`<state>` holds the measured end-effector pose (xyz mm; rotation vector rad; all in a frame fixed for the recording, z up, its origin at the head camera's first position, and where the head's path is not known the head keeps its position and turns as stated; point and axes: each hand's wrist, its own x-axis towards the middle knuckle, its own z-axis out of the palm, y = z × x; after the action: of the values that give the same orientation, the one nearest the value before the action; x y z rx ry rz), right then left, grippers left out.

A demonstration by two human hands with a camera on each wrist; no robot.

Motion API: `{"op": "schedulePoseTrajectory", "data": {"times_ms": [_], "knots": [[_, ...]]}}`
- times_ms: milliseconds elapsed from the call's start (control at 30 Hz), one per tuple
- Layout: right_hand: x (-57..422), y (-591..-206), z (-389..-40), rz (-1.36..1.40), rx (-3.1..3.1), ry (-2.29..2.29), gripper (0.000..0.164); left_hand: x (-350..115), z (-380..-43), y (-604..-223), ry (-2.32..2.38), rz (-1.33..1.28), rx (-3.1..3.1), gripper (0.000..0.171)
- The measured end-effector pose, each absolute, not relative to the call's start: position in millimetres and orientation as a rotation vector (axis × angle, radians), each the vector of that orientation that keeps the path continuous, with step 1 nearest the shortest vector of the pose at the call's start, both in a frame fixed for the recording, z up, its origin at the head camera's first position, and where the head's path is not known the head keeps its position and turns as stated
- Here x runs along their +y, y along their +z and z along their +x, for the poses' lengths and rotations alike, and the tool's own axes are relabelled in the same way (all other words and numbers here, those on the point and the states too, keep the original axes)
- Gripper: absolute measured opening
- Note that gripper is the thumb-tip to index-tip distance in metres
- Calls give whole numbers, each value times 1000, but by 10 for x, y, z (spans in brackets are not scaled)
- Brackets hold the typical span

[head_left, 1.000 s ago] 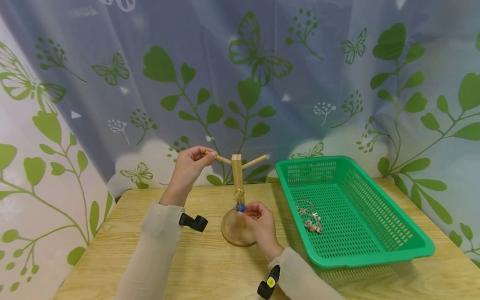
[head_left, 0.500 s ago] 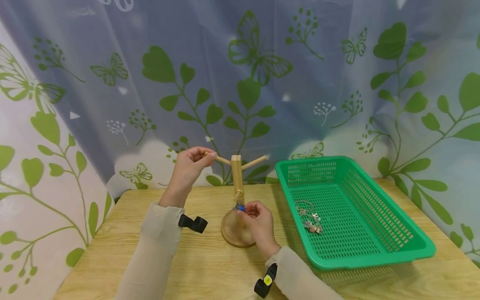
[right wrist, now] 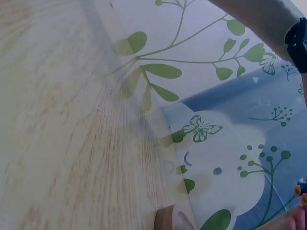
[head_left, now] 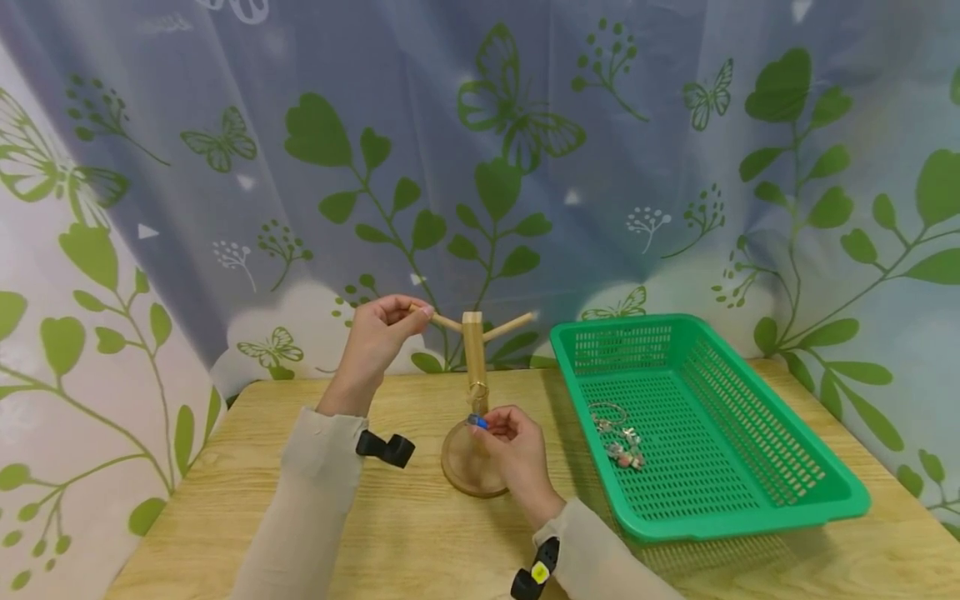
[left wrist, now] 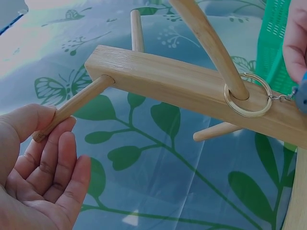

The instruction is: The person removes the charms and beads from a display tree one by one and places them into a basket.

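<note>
A wooden peg stand [head_left: 474, 350] rises from a round base [head_left: 461, 467] on the table. My left hand [head_left: 381, 337] pinches the tip of its upper left peg [left wrist: 81, 100] between thumb and fingers. On a lower peg [left wrist: 211, 48] hangs a metal key ring [left wrist: 252, 115], joined by a short chain to a small blue charm [head_left: 477, 422]. My right hand [head_left: 519, 450] pinches that keychain's charm in front of the post. In the right wrist view, only a few fingertips [right wrist: 292, 223] and a blue and orange bit [right wrist: 301, 189] show at the edge.
At the right stands a green plastic basket [head_left: 750, 523] with several keychains or trinkets [head_left: 626, 454] lying at its left side. Behind the wooden table [head_left: 420, 533] hangs a curtain [head_left: 420, 208] printed with leaves and butterflies.
The blue charm has shifted and turned slightly in my right hand. My left hand keeps its pinch on the peg, hardly moving.
</note>
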<state>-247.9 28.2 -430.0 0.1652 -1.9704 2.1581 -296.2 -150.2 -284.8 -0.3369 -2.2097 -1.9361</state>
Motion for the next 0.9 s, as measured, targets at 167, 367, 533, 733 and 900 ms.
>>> {"op": "schedulePoseTrajectory", "data": {"times_ms": [167,367,533,733,900], "knots": [[288,-4250,-2412,192,-1975,2189,21,-1499,-2960,-2849,-1945,-356,-2195,18],[301,-4183,-2308,203,-1947,2225,23,-1494,-2938,-2849,-1927,-359,-2203,18],[328,-4112,-2240,248,-1913,2258,24,-1477,-2925,-2843,-1926,-366,-2203,16],[366,-4042,-2224,319,-1851,2267,22,-1478,-2933,-2831,-1943,-375,-2194,16],[379,-3987,-2205,347,-1800,2304,21,-1498,-2927,-2826,-1927,-357,-2209,17]]}}
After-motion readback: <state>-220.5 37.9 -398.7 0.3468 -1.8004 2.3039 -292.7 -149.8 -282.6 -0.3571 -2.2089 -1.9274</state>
